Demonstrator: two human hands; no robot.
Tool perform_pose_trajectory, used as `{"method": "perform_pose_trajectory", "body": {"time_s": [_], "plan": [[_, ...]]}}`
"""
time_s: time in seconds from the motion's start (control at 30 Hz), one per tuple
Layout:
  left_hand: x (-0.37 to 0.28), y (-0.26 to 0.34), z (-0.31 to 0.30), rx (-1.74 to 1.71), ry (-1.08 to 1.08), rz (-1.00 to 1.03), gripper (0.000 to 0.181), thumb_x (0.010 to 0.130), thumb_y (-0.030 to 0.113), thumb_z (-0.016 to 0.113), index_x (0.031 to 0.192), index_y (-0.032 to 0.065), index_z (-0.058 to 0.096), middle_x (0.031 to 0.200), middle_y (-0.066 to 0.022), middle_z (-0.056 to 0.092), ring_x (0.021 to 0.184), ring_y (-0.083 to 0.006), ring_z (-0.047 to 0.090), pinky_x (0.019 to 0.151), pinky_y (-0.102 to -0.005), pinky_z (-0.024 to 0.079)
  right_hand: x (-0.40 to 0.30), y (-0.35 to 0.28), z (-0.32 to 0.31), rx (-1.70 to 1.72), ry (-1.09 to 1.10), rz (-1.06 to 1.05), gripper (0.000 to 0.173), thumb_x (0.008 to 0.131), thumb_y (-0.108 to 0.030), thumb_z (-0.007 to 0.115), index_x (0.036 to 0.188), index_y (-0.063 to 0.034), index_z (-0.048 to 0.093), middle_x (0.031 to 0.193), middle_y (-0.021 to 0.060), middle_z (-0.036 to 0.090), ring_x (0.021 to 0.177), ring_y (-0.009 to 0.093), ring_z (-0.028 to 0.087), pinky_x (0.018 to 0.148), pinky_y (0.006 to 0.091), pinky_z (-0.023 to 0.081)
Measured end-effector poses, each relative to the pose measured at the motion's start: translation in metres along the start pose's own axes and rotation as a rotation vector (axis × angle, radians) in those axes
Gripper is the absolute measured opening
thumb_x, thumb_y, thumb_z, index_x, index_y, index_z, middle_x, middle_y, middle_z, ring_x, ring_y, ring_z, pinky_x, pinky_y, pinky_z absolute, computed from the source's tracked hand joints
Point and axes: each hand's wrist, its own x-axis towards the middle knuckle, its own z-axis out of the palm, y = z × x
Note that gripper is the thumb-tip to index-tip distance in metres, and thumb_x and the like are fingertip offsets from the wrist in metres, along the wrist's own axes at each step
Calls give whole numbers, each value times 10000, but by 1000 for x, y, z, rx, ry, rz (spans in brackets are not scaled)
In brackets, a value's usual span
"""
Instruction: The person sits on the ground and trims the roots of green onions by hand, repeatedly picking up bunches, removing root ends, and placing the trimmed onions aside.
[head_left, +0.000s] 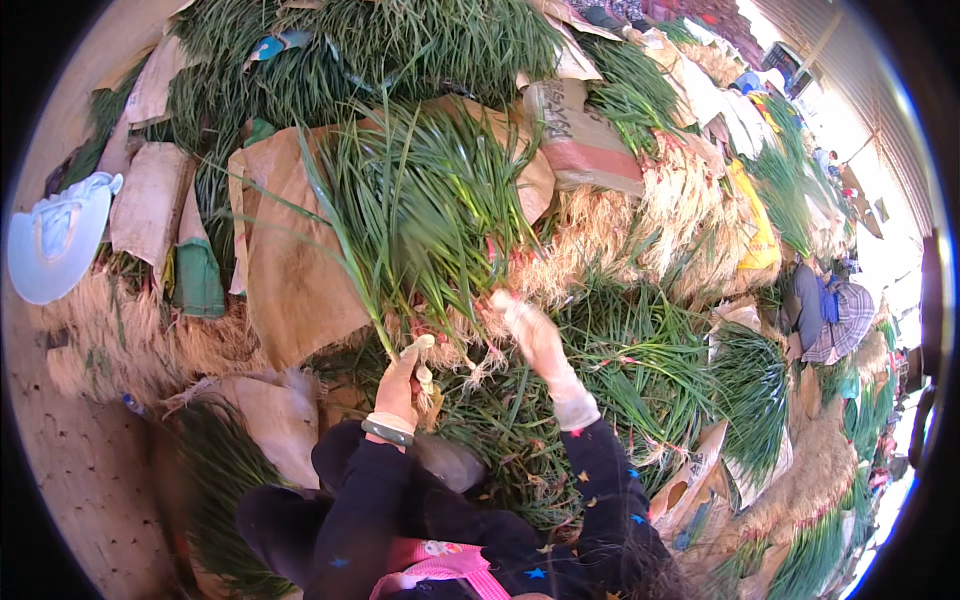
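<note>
My left hand (399, 386), in a thin pale glove, is shut on the lower end of a long green garlic plant (365, 300). Its leaves slant up and to the left, and pale roots hang below the fist. My right hand (529, 326), also gloved, is blurred by motion at the near right edge of a loose heap of green garlic plants (427, 202); whether its fingers hold a stem cannot be made out. The heap has flat leaves, reddish stem bases and pale roots, and rests on brown sacking (300, 240).
Cut or loose leaves (517, 442) litter the floor before my knees. Root-ends of stacked bundles (600, 232) rise beyond the heap. Printed sacks (577, 135) lie among them. A pale blue sun hat (64, 236) sits at left. Another person (825, 315) crouches at right.
</note>
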Motion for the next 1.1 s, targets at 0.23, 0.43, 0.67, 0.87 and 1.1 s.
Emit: {"method": "perform_pose_trajectory", "body": {"time_s": [0.23, 0.43, 0.67, 0.87, 1.1], "plan": [[-4, 5, -2, -225, -126, 4, 235, 878, 320, 504, 979, 122, 579, 451, 46, 366, 379, -94, 346, 420, -240, 354, 63, 15, -25, -531, -166, 400, 323, 925, -346, 355, 955, -117, 581, 935, 81, 618, 865, 197, 582, 748, 329, 463], [-3, 0, 7, -277, -253, 70, 249, 884, 337, 487, 961, 112, 562, 461, 51, 373, 414, -81, 356, 506, -243, 400, 44, -73, -90, 238, 383, 95, 302, 912, -361, 419, 926, -121, 602, 754, 28, 620, 632, 92, 561, 505, 216, 447], [-4, -25, 3, 256, -222, 66, 311, 889, 250, 483, 1059, 13, 590, 806, -30, 601, 617, -72, 506, 580, -190, 400, -22, -37, 13, -140, -140, -3, 318, 863, -377, 491, 929, -96, 624, 842, 69, 623, 707, 174, 602, 653, 278, 475], [-7, -26, -7, 369, -155, -106, 231, 865, 208, 532, 825, -8, 604, 693, -41, 599, 477, -91, 431, 488, -220, 410, -20, -54, 21, 471, -215, 260, 352, 901, -289, 470, 1135, -32, 519, 980, 66, 594, 754, 124, 582, 695, 227, 458], [-21, -22, 7, 370, -183, -248, 197, 835, 188, 557, 761, 11, 602, 533, -21, 512, 425, -103, 405, 421, -210, 349, -23, -51, 53, -159, -270, 140, 385, 854, -379, 507, 685, -36, 543, 630, 130, 521, 593, 267, 517, 565, 345, 410]]}}
